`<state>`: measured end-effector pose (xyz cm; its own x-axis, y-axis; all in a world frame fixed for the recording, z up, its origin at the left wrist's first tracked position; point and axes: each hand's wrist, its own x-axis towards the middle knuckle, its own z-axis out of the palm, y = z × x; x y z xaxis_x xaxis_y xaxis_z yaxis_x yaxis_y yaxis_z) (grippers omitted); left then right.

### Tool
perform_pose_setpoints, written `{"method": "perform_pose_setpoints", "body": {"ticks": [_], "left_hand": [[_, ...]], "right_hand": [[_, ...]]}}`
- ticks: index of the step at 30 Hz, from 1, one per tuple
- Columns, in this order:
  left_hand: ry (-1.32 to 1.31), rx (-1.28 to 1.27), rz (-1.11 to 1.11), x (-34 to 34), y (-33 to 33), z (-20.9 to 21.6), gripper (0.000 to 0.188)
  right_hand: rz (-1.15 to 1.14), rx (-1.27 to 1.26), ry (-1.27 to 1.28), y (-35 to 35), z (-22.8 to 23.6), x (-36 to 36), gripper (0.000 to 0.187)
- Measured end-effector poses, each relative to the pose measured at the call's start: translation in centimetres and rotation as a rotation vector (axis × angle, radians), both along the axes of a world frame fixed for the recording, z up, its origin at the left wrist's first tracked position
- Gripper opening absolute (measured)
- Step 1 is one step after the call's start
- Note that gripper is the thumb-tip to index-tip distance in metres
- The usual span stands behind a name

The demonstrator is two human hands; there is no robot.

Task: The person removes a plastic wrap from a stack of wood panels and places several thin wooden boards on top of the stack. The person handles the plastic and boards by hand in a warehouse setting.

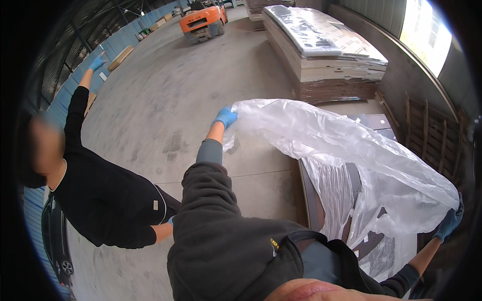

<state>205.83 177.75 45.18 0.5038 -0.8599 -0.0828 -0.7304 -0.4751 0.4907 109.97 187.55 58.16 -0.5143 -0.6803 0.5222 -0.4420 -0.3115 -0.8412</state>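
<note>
A large clear plastic sheet (321, 128) stretches between my two outspread arms. My left hand (225, 117), in a light blue glove, is closed on its far left corner. At the far right my right hand (451, 218), in a darker-looking blue glove, grips the sheet's other end. Below the raised sheet lies a stack of dark panels (314, 193), partly wrapped in crumpled clear film (331, 188). The sheet hides much of the panels.
A co-worker in black (108, 195) stands at my left, one gloved arm stretched out. A tall wrapped stack of boards (331, 70) stands ahead right, an orange forklift (203, 21) farther off. Wooden pallets (432, 133) lean by the right wall; a dark car (57, 241) is at left.
</note>
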Motion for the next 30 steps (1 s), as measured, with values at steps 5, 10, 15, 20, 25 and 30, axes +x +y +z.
{"method": "perform_pose_setpoints", "body": {"ticks": [5,10,15,20,25,30], "left_hand": [[0.018,0.053,0.051,1.2,0.8,-0.9,0.045],[0.01,0.055,0.095,2.4,1.8,-2.8,0.047],[0.033,0.071,0.085,2.4,3.0,-3.9,0.047],[0.072,0.068,0.09,2.0,3.8,-4.5,0.046],[0.065,0.072,0.094,2.1,4.0,-4.7,0.046],[0.057,0.096,0.115,2.2,3.7,-4.5,0.046]], "right_hand": [[0.061,-0.01,-0.013,-1.1,0.5,-0.3,0.049],[0.041,-0.022,0.037,-1.3,0.7,-0.2,0.047],[0.02,-0.002,0.051,-1.2,0.7,0.1,0.045],[0.022,-0.01,0.067,-1.4,0.6,0.2,0.051],[0.045,-0.023,0.052,-1.9,0.6,-0.1,0.056],[0.069,-0.018,0.07,-2.3,0.9,-0.3,0.052]]}}
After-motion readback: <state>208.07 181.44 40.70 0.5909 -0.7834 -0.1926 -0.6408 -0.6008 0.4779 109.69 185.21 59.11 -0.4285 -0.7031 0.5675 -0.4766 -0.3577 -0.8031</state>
